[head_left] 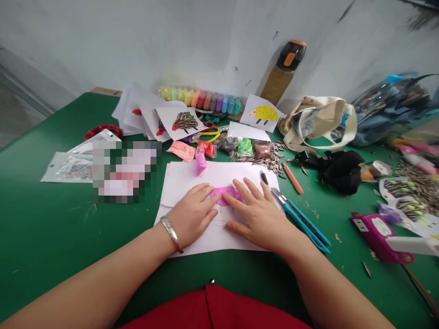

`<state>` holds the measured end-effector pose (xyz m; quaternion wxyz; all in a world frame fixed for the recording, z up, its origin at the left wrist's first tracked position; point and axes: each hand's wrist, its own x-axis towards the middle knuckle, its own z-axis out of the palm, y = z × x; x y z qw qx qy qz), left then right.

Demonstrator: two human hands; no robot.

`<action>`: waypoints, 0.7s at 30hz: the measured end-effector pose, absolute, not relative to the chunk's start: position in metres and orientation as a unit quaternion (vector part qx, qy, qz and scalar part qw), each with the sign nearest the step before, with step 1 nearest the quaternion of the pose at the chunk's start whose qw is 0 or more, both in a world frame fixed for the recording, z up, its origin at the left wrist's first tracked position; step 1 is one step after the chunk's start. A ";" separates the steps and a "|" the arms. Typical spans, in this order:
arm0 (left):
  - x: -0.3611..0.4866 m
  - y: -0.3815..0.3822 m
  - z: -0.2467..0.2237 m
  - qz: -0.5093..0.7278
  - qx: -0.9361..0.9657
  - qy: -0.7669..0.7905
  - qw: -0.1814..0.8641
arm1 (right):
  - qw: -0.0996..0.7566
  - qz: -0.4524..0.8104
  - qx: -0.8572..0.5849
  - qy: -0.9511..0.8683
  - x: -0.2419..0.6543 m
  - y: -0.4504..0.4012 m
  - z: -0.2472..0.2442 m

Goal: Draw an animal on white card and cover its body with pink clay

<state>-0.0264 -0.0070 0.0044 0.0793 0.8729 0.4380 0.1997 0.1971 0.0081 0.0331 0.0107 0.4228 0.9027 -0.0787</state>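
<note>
On a white sheet of paper (192, 244) lies a flat patch of pink modelling clay (224, 195), with drawn lines just below it. My left hand (194, 212) rests at the patch's left side, its fingertips touching the clay. From the right, my right hand (257, 212) is spread over the paper, its index finger pressing on the clay. Neither hand grips anything. Just above the patch stands a small packet of pink clay (200, 161). A pen (264, 177) lies beside my right fingertips, and a blue utility knife (302, 221) is right of that hand.
Sunflower seeds (274, 160), an orange stick (292, 178) and several clay packets (245, 147) lie behind the paper. Hedgehog pictures (185, 123) stand farther back. A bottle (283, 73) leans on the wall. At right are a cloth bag (315, 121) and a magenta device (380, 237).
</note>
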 end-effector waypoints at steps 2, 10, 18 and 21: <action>-0.026 -0.007 0.004 0.198 0.872 0.440 0.078 | 0.011 -0.077 0.423 0.903 0.195 0.008 0.031; -0.026 -0.007 0.004 0.208 0.866 0.444 0.097 | 0.007 -0.052 0.444 0.894 0.186 0.010 0.029; -0.028 -0.005 0.006 0.224 0.863 0.442 0.100 | 0.018 -0.056 0.460 0.886 0.187 0.012 0.029; -0.032 -0.003 0.007 0.251 0.845 0.461 0.102 | 0.014 -0.068 0.456 0.887 0.189 0.013 0.030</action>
